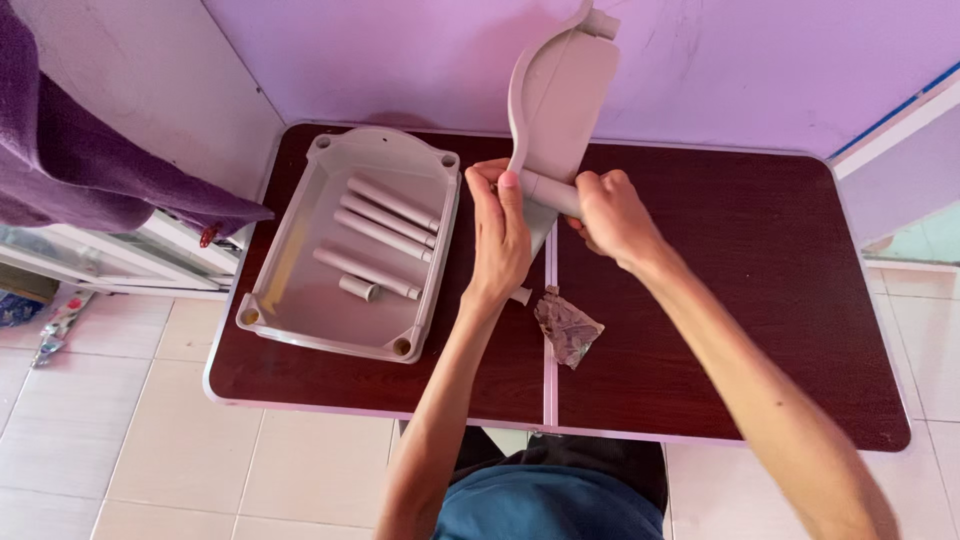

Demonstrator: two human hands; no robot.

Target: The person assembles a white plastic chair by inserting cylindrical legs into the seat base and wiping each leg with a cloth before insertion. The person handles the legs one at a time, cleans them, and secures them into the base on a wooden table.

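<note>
Both hands, left (500,232) and right (612,215), grip the grey plastic shelf panel (556,105) upright at top centre above the counter (760,280); forcing its tube (550,192) crooked might crack the socket.

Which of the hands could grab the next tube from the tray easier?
Probably the left hand: it is beside the grey tray holding the tubes. The right hand grips the shelf panel, farther away.

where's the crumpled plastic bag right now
In the head view the crumpled plastic bag lies on the dark table near its centre seam, just below the person's left hand and right of the grey tray.
</note>
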